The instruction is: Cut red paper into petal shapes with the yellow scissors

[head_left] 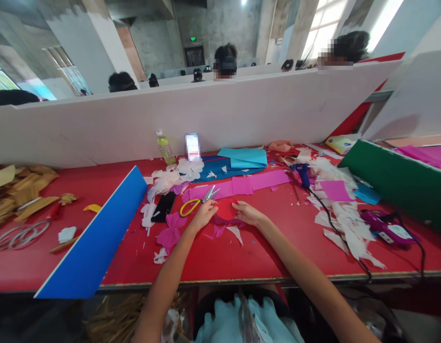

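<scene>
Between my hands is a rounded red piece (226, 209), perhaps paper, held at its two sides above the red table. My left hand (206, 213) pinches its left edge, and my right hand (246, 212) pinches its right edge. Just beyond my left hand are scissors (190, 206) with yellow handles, blades pointing away; I cannot tell whether that hand touches them. Pink paper scraps (220, 229) and a white scrap (236, 234) lie under and near my hands. A pink paper bow shape (171, 230) lies to the left, beside a black phone (163, 207).
A blue divider (98, 238) stands left and a green one (395, 190) right. A bottle (165, 148) and lit phone (193, 146) stand at the back. Two glue guns (302, 174) with cords lie right, among white scraps (349, 228). Other people sit beyond the white partition (213, 112).
</scene>
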`<state>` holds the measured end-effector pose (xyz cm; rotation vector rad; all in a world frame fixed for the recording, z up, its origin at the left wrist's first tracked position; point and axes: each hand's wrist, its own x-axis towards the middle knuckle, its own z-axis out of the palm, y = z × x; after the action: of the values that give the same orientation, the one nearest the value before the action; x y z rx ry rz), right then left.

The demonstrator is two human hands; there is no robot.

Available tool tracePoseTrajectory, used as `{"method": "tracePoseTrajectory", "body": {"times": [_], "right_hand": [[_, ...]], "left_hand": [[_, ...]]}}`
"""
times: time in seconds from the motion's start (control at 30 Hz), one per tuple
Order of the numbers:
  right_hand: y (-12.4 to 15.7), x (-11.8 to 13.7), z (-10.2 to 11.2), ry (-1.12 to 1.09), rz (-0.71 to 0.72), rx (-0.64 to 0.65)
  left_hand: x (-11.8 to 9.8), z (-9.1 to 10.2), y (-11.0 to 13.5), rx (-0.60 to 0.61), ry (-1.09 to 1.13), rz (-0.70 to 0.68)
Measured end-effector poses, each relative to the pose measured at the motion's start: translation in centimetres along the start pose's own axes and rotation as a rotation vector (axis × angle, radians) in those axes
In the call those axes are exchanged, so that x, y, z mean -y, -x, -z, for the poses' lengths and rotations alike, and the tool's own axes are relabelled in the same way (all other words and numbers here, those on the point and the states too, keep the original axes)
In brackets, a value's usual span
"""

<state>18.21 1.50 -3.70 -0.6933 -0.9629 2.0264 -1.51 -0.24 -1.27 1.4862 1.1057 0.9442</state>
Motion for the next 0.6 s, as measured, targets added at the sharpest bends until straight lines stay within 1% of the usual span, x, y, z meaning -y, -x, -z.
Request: {"method": "tracePoseTrajectory", "body": {"times": [0.17,0.37,0.47,0.6], "right_hand": [[-0.05,-0.02,-0.10,-0.012,-0.009,-0.004],[0.10,0.14,-0.24,-0.020,-0.007,0.030],[0.17,0.27,-0.31,-0.020,-0.010,0.028],[0.32,0.52,-0.61,-0.016,-0.007,0.028]], "left_hand": [[0.02,0.12,0.03,-0.008,0.030,0.001],[0.01,0.22,0.07,0.027,0.078,0.040],[0.08,0.25,0.05,0.014,0.080,0.044],[-0.18,0.12,0.15,0.016,0.176,0.040]]}}
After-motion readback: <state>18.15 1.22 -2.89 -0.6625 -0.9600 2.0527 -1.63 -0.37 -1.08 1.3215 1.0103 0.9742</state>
